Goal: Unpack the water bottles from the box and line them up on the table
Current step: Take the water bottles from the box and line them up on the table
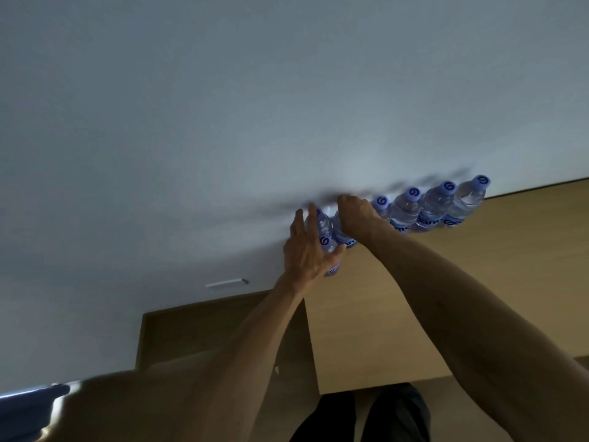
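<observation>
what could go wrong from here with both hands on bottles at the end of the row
1. The left hand holds a bottle tilted, pressed close to the one under the right hand; set down crooked, it may topple.
2. The row stands tightly packed along the wall; a knock at this end could probably domino the upright bottles.
3. The right forearm crosses just in front of the row, so pulling back carelessly might clip a bottle.

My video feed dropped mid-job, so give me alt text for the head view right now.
Both hands reach to the far edge of a wooden table against a pale wall: the left hand holds a water bottle, and the right hand rests on the next bottle. Four more bottles with blue caps stand in a row to the right.
</observation>
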Demonstrator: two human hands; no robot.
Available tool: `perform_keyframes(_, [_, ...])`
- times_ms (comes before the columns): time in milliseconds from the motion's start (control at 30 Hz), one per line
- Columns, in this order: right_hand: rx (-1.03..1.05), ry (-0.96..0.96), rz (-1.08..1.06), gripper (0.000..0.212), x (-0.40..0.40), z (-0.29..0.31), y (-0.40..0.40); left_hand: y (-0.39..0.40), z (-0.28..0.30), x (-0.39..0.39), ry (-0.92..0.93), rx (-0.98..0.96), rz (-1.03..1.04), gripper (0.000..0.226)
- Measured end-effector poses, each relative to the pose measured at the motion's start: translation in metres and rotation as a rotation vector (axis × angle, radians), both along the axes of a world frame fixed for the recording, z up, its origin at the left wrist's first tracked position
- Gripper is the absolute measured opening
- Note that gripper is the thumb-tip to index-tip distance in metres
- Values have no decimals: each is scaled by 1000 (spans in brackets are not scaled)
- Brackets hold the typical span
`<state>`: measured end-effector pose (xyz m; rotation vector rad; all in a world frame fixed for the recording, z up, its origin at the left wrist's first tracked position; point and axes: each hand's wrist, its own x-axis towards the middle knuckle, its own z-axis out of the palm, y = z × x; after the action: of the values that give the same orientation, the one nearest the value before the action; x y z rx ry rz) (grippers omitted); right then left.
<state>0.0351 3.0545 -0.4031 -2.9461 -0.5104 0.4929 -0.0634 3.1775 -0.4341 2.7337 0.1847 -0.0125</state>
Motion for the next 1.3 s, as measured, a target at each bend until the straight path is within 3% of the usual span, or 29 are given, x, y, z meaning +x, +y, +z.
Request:
perform_keyframes(133, [21,63,-10,33,-2,5,-3,-8,7,13,132,-4,19,104])
perform_keyframes(267, [98,5,106,25,3,23,-24,-10,13,9,31,119,-32,107])
perform_keyframes(367, [1,-104,125,29,6,39,-50,-19,23,15,-68,148,-67,89])
perform_keyframes(467, [-128,-66,97,27,10,47,-73,-34,32,28,-117,178,-122,71])
perform_keyframes(733, [-105,-103,204,23,26,46,-70,-65,44,67,105,347,-173,30])
perform_keyframes(900, [-90,-88,248,28,31,48,-85,-70,42,78,151,356,-90,31])
perform_keyframes(1033, [-117,7,323,38,46,65,-110,-90,50,72,185,406,-69,47])
perform_keyframes(1133, [-203,-34,346,34,52,75,-131,-106,55,69,141,426,-37,55])
perform_keyframes(1300, [-226,-67,288,32,50,70,-154,-140,60,77,92,420,-152,38])
